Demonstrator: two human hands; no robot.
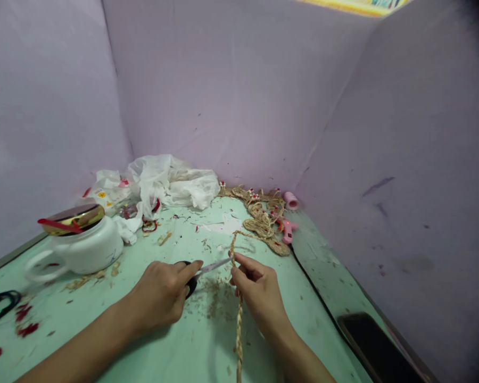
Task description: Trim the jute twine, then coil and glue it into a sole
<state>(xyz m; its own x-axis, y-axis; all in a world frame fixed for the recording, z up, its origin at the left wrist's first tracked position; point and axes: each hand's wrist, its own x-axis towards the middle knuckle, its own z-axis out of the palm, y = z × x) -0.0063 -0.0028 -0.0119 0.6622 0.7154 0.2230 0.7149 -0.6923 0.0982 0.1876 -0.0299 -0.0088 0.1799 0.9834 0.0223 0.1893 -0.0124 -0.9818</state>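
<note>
My left hand (163, 290) is closed round the black handles of a pair of scissors (215, 265). Their blades point right and reach the braided straw cord (239, 335) beside my right fingertips. Between thumb and fingers, my right hand (257, 284) pinches that cord. One length of it hangs down toward the front edge of the view. The upper part rises past my fingers, then bends right toward the coiled straw pieces (259, 227). Whether the blades are parted round the cord I cannot make out.
A white mug (85, 247) with a gold lid stands left. Crumpled plastic bags (171, 181) lie at the back. A pink glue gun (288, 231), its black cable, a pink roll (291, 201) and a dark phone (377, 346) are on the right. Straw scraps litter the green table (175, 351).
</note>
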